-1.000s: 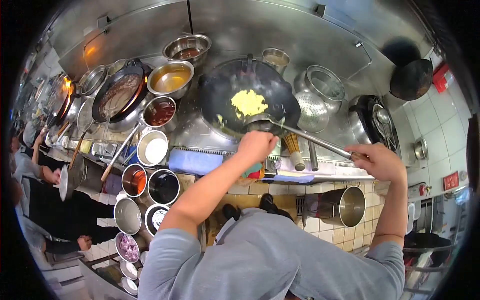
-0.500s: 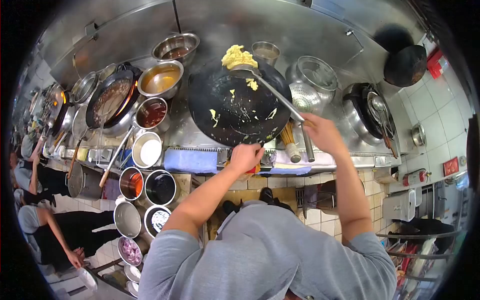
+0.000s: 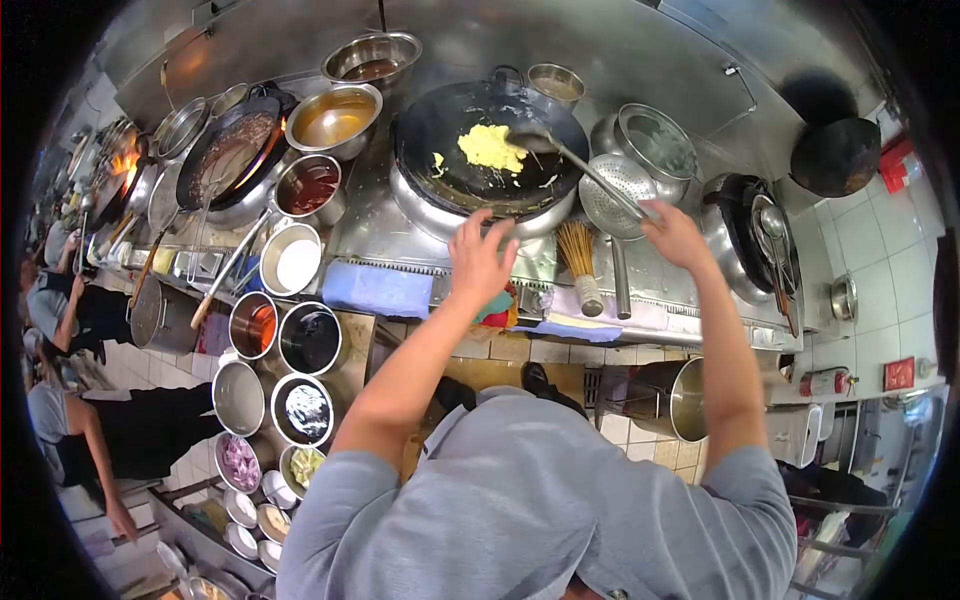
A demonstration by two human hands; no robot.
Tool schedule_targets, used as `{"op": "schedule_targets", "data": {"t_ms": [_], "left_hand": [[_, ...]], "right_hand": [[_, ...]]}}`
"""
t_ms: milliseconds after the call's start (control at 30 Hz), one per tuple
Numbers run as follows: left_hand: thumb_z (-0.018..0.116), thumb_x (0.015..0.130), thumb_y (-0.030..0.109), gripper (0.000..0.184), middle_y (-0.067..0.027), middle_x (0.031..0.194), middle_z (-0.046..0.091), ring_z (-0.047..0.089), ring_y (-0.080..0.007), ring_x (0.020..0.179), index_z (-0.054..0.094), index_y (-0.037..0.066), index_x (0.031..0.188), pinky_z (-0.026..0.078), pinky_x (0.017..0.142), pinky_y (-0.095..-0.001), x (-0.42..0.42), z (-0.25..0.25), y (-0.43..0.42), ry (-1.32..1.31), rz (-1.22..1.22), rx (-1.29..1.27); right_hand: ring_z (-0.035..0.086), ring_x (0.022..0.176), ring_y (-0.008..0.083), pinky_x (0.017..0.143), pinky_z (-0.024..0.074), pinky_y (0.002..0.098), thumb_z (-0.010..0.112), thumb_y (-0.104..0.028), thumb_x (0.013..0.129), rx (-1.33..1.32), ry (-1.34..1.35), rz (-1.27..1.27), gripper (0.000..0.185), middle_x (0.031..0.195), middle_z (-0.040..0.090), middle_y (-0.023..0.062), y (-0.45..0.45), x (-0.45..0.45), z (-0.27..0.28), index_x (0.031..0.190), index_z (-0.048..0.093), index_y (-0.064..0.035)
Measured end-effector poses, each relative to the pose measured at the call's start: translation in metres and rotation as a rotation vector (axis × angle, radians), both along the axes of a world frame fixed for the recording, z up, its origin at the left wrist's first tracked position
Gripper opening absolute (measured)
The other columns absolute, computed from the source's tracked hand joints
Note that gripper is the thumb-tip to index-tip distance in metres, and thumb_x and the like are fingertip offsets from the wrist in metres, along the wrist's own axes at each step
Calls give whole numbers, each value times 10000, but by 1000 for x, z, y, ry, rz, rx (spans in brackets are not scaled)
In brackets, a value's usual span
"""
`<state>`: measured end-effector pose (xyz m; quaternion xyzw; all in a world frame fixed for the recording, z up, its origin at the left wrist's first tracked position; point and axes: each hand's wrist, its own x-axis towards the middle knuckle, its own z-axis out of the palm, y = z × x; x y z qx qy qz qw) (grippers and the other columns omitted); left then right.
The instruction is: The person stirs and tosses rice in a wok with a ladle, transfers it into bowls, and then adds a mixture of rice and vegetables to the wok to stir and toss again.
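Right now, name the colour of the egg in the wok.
Yellow: the egg stands out against the dark wok, best in the head view.

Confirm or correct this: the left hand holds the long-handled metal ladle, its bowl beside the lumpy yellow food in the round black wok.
Wrong hand: the head view shows the right hand holding the long-handled metal ladle, not the left hand. The ladle's bowl is indeed beside the lumpy yellow food in the round black wok.
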<state>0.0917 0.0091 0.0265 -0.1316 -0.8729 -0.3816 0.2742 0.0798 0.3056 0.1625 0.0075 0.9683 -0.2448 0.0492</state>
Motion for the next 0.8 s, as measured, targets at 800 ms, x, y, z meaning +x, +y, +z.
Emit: {"op": "schedule_targets", "data": {"t_ms": [800], "left_hand": [[559, 832, 374, 342, -166, 1023, 648, 607, -331, 984, 671, 86, 978, 475, 846, -403, 178, -210, 11, -1316, 129, 8]], "right_hand": [[474, 511, 103, 458, 402, 240, 595, -182, 878, -1255, -560, -78, 547, 748, 565, 49, 26, -15, -119, 1368, 367, -98]]}}
